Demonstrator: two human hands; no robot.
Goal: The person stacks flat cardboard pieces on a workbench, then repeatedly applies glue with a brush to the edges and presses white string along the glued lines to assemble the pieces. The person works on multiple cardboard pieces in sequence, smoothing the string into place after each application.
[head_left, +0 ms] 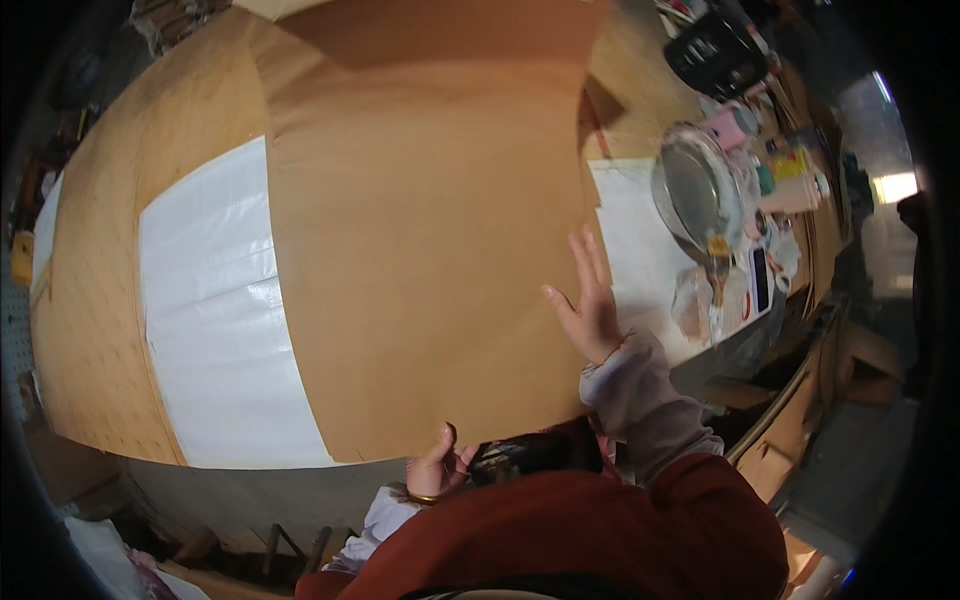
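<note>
Across the middle of the bench a big brown paper sheet (420,230) lies spread, covering most of the white plastic sheet (215,320) that shows at its nine o'clock side, and both rest on the pegboard-pattern wooden tabletop (90,330). I see the right hand (590,305) flat and open on the sheet's four o'clock edge, fingers spread and pressing down, gripping nothing. Down at six o'clock the left hand (437,465) curls at the sheet's near edge, thumb on top; it looks to me like a pinch on that edge, though the fingers underneath are hidden, so I cannot tell how firm the hold is. I judge we are in the laying-out and smoothing step: the paper is down, one hand anchors it while the other holds the near margin. To my eye the next move calls for keeping that right palm steady so the sheet does not skate, and drawing the near edge square to the table front without creasing it. Off at two o'clock stands a clutter I want kept clear of: a round metal pan (695,190), a pink container (728,128), a black crate (718,48) and small bottles too blurred to name.
</note>
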